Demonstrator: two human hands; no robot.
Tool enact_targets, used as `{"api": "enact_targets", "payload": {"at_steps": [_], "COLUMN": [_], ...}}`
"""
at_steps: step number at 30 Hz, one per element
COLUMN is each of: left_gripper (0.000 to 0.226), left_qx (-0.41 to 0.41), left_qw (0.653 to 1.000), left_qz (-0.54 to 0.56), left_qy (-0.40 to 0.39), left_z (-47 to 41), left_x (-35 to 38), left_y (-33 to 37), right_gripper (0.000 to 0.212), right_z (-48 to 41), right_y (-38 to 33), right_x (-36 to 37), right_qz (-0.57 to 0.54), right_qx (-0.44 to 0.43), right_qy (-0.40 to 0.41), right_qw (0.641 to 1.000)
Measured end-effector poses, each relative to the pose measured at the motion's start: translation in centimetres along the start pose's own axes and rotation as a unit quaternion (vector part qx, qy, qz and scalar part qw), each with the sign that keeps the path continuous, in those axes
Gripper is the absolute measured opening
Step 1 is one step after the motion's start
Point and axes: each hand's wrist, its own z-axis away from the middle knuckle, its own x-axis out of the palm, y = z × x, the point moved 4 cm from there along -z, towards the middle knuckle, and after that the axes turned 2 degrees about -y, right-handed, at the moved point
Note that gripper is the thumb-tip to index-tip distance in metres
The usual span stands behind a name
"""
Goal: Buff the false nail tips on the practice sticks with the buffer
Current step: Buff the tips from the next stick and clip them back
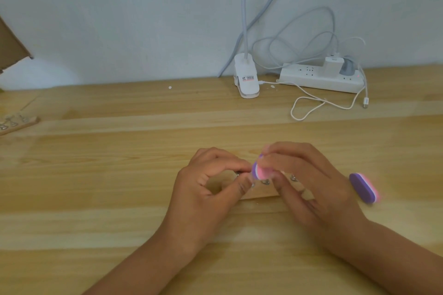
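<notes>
My right hand point(309, 175) is pinching the buffer point(260, 171); left hand point(211, 189) is pinching a stick point(237, 173) on the block point(261, 193); I'm aiming for light strokes.

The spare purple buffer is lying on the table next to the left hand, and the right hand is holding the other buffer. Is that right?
Not quite. The head view shows the spare purple buffer lying on the table next to the right hand, not the left hand, which pinches at the practice stick. The right hand does hold the other buffer.
</notes>
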Motion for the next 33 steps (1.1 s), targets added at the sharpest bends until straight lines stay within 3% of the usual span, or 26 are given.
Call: {"api": "enact_targets", "payload": {"at_steps": [2, 6, 10, 15, 20, 24, 28, 33], "left_gripper": [0.011, 0.016, 0.015, 0.015, 0.018, 0.014, 0.01, 0.013], "left_qx": [-0.002, 0.001, 0.0, 0.006, 0.0, 0.006, -0.002, -0.012], "left_qw": [1.0, 1.0, 1.0, 1.0, 1.0, 1.0, 0.999, 0.998], "left_qz": [-0.001, -0.015, -0.009, -0.004, 0.001, 0.011, 0.04, 0.067], "left_qy": [0.001, 0.002, 0.003, 0.005, 0.002, 0.008, -0.007, -0.019], "left_z": [0.0, 0.0, 0.0, 0.1, 0.0, -0.1, -0.1, 0.0], "left_x": [0.0, 0.0, 0.0, -0.2, -0.1, -0.2, -0.1, 0.0], "left_y": [-0.1, -0.2, -0.2, -0.3, -0.3, -0.5, -0.6, -1.0], "right_gripper": [0.026, 0.027, 0.025, 0.029, 0.029, 0.027, 0.031, 0.03], "right_z": [0.1, -0.1, 0.2, -0.3, 0.2, -0.3, 0.2, -0.4], "right_y": [-0.7, 0.1, -0.7, 1.3, -0.6, 0.5, -1.0, 0.2], "right_x": [0.3, 0.0, 0.4, -0.6, 0.4, -0.4, 0.3, -0.6], "right_qz": [-0.007, 0.018, 0.003, 0.042, 0.002, 0.025, 0.009, 0.024], "right_qx": [-0.039, 0.004, -0.041, 0.073, -0.039, 0.027, -0.056, 0.007], "right_qy": [-0.016, 0.001, -0.017, 0.038, -0.013, 0.028, -0.008, 0.043], "right_qw": [0.999, 1.0, 0.999, 0.996, 0.999, 0.999, 0.998, 0.999]}}
